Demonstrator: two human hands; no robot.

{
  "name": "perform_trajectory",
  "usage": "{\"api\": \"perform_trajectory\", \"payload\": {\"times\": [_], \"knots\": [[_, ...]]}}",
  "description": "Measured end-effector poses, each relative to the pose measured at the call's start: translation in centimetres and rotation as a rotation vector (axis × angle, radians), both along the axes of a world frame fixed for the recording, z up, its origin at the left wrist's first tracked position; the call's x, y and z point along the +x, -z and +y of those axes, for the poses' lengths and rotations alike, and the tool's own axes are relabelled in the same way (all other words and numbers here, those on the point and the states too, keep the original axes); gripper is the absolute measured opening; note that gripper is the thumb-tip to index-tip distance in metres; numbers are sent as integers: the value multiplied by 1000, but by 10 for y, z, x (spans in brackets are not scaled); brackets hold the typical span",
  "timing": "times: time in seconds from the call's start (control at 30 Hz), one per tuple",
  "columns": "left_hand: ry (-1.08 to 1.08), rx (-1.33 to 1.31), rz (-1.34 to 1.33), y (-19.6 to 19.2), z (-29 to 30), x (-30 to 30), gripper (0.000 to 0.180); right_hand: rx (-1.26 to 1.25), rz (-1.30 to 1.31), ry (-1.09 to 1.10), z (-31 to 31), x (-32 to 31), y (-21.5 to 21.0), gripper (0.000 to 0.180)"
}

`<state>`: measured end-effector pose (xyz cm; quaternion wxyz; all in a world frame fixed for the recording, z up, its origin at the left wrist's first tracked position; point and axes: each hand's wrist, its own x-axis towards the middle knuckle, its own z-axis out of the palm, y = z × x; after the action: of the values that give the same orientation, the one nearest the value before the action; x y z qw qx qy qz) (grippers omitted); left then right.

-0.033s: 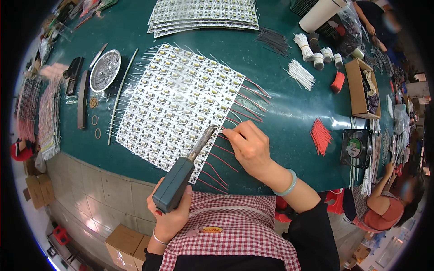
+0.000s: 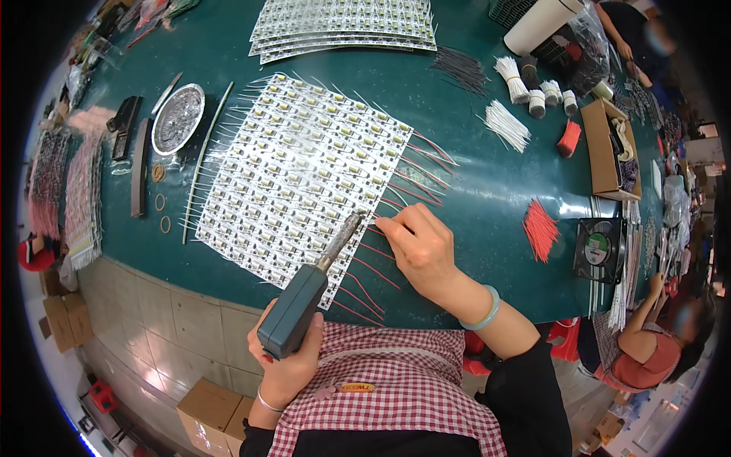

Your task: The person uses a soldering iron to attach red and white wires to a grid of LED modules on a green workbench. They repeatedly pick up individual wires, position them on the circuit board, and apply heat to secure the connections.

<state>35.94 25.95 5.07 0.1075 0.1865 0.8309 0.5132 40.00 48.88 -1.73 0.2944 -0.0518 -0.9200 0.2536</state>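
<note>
My left hand [image 2: 289, 362] is wrapped round the dark teal handle of a gun-shaped soldering iron [image 2: 295, 308]. Its metal tip touches or hovers just over the right edge of a white panel of small circuit boards [image 2: 304, 167], dotted with yellowish components. Right beside that tip, the thumb and forefinger of my right hand [image 2: 420, 247] pinch a thin wire at the panel's edge; the fingers mostly hide it. Red and white wires [image 2: 365, 295] stick out along this edge, above and below my hand. Short pale wires fringe the panel's left side.
A stack of similar panels [image 2: 343, 30] lies at the far edge. Left are a foil dish [image 2: 177, 118], a dark bar [image 2: 140, 167] and rubber bands [image 2: 159, 202]. Right are red wires [image 2: 541, 231], white wires [image 2: 508, 126], a fan [image 2: 600, 250] and a cardboard box [image 2: 601, 145]. Co-workers sit at right.
</note>
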Motion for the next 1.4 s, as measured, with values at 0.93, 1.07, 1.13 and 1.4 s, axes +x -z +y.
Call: {"api": "perform_trajectory", "payload": {"times": [0.93,1.07,1.13,1.4], "knots": [[37,-31,63,4,4,-2,13,32,7,12,1,-1,4,18],[-179,60,-265,9,-5,10,16,31,6,8,1,0,4,18],[-190,164,-330,14,-9,10,32,31,7,8,0,0,4,18],[-238,435,-543,-4,-2,3,37,13,12,16,0,1,5,19]]}}
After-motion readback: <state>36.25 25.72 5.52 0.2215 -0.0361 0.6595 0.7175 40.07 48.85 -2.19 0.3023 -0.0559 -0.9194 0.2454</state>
